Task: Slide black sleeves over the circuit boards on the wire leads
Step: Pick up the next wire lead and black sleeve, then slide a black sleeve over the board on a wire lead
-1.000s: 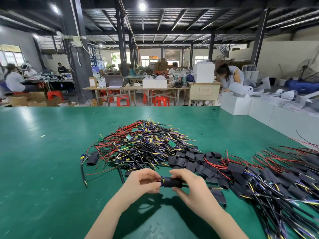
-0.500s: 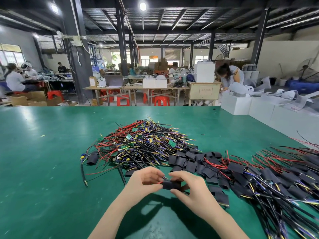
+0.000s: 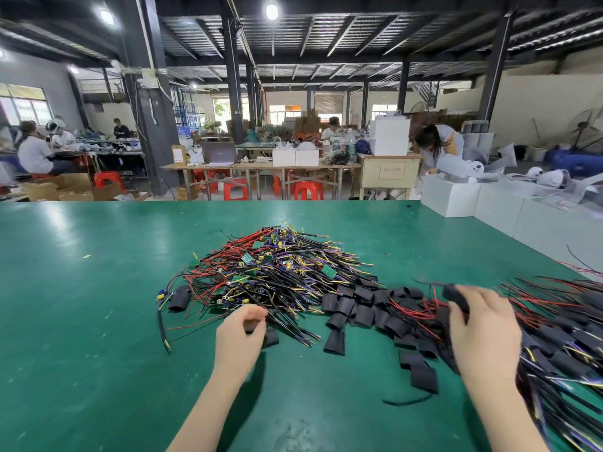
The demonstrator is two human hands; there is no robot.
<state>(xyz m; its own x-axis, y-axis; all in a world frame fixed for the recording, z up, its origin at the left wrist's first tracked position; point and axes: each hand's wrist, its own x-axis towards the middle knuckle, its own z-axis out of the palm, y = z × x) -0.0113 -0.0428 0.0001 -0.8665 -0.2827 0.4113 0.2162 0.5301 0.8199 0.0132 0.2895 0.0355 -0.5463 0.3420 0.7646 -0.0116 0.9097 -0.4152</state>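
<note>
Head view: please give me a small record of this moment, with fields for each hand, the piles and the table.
left hand: at the near edge of the unsleeved pile, fingers curled; what it holds is blurred
right hand: grips a sleeved lead above the finished pile
unsleeved pile: tangled wires with bare green boards, centre
loose black sleeves: scattered between the piles
finished pile: far right
table: green

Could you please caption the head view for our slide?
Right hand carries a sleeved lead toward the finished pile; left hand reaches for loose sleeves.
</note>
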